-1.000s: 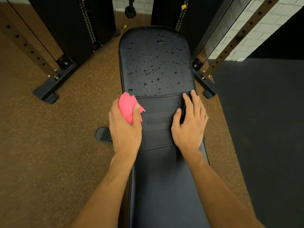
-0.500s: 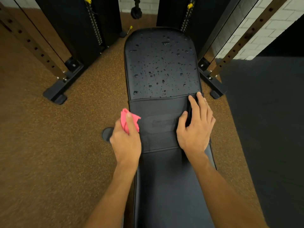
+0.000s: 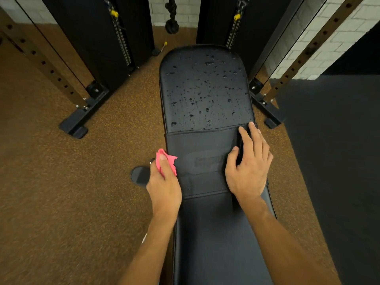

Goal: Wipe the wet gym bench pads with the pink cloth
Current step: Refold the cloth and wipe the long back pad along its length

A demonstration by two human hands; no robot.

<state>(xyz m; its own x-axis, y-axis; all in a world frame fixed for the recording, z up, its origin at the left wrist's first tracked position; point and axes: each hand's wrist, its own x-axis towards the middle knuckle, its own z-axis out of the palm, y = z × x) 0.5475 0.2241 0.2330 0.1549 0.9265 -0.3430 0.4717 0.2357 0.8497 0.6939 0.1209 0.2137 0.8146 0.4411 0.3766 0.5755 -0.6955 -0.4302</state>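
A black gym bench runs away from me. Its far pad [image 3: 205, 89] is dotted with water drops. The near pad [image 3: 216, 233] looks dry. A black band [image 3: 201, 145] crosses the gap between them. My left hand [image 3: 164, 186] is closed on a crumpled pink cloth [image 3: 165, 161] at the bench's left edge, beside the band. My right hand [image 3: 248, 167] lies flat on the band's right end, fingers spread, its fingertips at the wet pad's near corner.
Black rack feet stand on the brown floor at the left [image 3: 78, 124] and at the right [image 3: 265, 110] of the far pad. Weight stack columns [image 3: 121, 38] stand behind. A bench foot [image 3: 139, 174] pokes out left. A dark mat [image 3: 339, 161] covers the right.
My left hand with the cloth has drawn back toward me and slightly left, off the wet pad's near corner to the bench's left edge. My right hand has stayed on the band.
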